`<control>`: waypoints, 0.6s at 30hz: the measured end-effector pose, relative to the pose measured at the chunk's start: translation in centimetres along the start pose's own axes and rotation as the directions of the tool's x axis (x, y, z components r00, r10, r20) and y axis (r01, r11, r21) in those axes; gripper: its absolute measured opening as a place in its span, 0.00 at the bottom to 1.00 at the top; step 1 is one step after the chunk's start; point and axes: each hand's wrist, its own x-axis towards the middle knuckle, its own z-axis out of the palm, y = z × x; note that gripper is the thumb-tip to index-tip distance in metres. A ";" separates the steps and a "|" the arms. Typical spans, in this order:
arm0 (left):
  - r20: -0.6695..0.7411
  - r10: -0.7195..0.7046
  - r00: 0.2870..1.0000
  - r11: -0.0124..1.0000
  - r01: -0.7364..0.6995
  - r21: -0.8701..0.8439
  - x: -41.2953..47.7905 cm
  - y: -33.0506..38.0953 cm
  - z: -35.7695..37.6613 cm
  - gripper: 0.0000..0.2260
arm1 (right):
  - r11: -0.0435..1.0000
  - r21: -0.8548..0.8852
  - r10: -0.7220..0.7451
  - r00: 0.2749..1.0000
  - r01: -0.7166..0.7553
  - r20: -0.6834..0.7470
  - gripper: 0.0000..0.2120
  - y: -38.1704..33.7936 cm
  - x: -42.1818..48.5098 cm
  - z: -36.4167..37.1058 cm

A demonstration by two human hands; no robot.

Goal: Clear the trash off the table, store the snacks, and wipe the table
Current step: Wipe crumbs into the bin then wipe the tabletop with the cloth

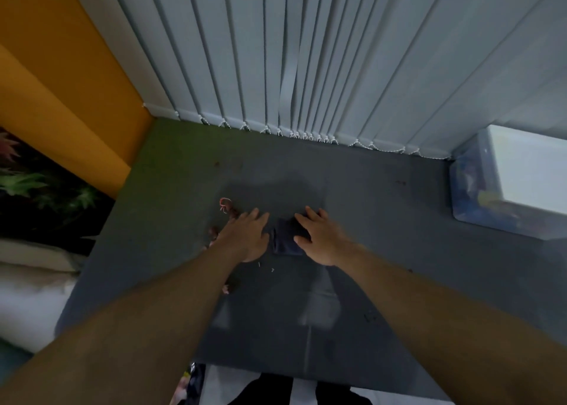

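Note:
A dark blue folded cloth [287, 239] lies on the grey table [399, 220] near its middle. My left hand [247, 235] rests flat on the cloth's left edge with its fingers spread. My right hand [319, 235] presses flat on the cloth's right side, fingers also apart. Small reddish scraps [226, 205] lie just left of my left hand, and more brown bits [214, 231] sit by my left wrist. Tiny white specks [272, 270] lie below the cloth. Another small scrap [227, 289] shows beside my left forearm.
A clear plastic box [478, 189] with a white lid [534, 171] stands at the table's right edge. Grey vertical blinds [291, 67] hang along the far edge. An orange wall [61, 82] and a leafy picture [36, 183] are at the left. Colourful packaging [190, 383] sits below the near edge.

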 end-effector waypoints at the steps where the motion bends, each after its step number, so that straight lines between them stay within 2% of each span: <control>1: -0.008 -0.007 1.000 1.000 0.007 0.000 -0.3 0.0 -0.3 0.28 | 1.000 0.015 0.003 1.000 -0.003 -0.012 0.31 -0.1 -0.1 -0.5; 9: -0.127 -0.106 0.986 0.994 0.106 -0.009 -3.7 0.1 -2.4 0.27 | 0.999 0.009 -0.041 0.993 0.042 -0.115 0.30 -1.7 -1.6 -4.3; 18: -0.233 -0.251 0.939 0.968 0.238 -0.082 -8.7 1.9 -3.1 0.27 | 0.980 -0.045 -0.201 0.970 0.196 -0.138 0.29 -3.3 -4.2 -7.7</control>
